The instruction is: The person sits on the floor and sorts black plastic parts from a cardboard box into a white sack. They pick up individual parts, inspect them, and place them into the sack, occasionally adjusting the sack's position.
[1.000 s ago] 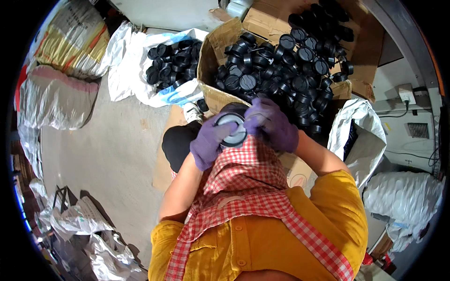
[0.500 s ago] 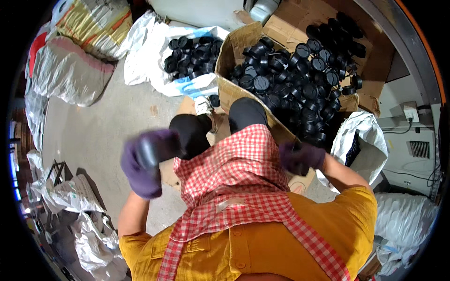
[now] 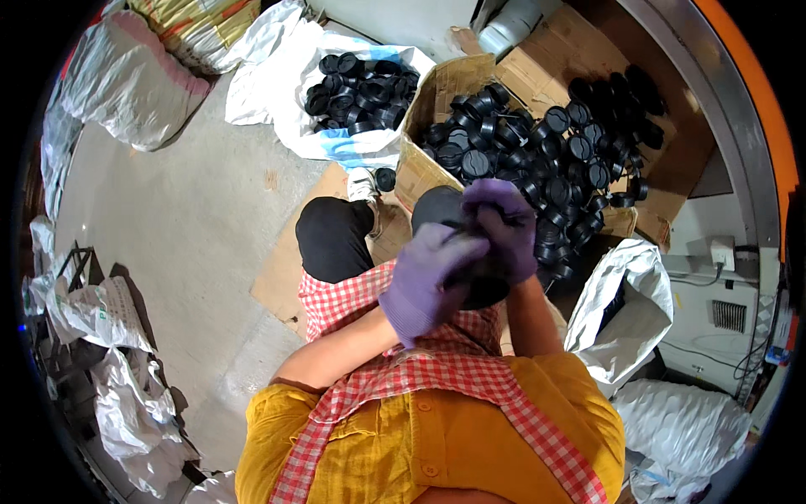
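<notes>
I see left hand (image 3: 428, 281) and right hand (image 3: 501, 227) clamped together on what looks like a black cap (image 3: 480, 281), just below the cardboard box (image 3: 437, 88); gloved grip could slip, dropping it.

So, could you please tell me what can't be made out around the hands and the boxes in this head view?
- The black part between the left hand and right hand: the purple-gloved fingers cover most of it, so its shape is unclear.
- Cardboard box: its floor is buried under black caps.
- White bag: its inside is dark; contents unreadable.
- Lap: the checked apron covers it.
</notes>
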The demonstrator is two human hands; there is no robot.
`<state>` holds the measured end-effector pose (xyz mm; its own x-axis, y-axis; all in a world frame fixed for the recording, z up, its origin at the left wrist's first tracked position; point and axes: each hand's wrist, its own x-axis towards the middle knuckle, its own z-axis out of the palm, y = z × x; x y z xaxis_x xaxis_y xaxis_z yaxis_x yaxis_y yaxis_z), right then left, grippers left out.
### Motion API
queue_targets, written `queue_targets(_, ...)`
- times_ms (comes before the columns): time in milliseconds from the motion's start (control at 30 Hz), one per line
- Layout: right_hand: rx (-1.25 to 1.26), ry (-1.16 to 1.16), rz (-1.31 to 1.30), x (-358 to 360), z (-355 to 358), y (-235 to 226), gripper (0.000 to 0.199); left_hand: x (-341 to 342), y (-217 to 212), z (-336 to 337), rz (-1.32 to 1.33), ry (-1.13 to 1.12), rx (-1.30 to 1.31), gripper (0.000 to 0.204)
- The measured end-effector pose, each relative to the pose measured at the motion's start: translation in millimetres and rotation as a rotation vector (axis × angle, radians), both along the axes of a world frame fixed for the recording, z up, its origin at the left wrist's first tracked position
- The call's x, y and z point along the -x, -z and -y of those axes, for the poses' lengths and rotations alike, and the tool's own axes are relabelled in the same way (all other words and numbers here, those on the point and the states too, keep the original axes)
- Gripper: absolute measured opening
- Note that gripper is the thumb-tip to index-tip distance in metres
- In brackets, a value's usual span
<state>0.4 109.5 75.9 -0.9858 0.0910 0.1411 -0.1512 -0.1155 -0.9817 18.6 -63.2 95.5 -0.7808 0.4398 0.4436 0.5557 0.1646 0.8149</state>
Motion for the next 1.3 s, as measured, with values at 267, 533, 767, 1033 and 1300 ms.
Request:
queue_targets(267,-0.384,0.349,0.008,20,-13,71,0.015,116,-47,45,-0.335,-0.470,0.147,0.037)
queue_targets(533,-0.562,0.168,-0.118,30,17,76,0.016,263,134,52,0.338,-0.875,0.135,0.059)
queue_targets(767,-0.682,0.148,-0.056,38,1,84,0.015,187,362,30,1.224,-0.525,0.367,0.042)
queue_targets(1033,-0.569,0.200,-0.036,66,7,89,0.008,207,448,26,0.945,-0.101,0.559,0.050)
queue_targets(1300,-0.280,0.310,0.241,57,-2,96,0.019,198,447,27,1.067,-0.478,0.264,0.028)
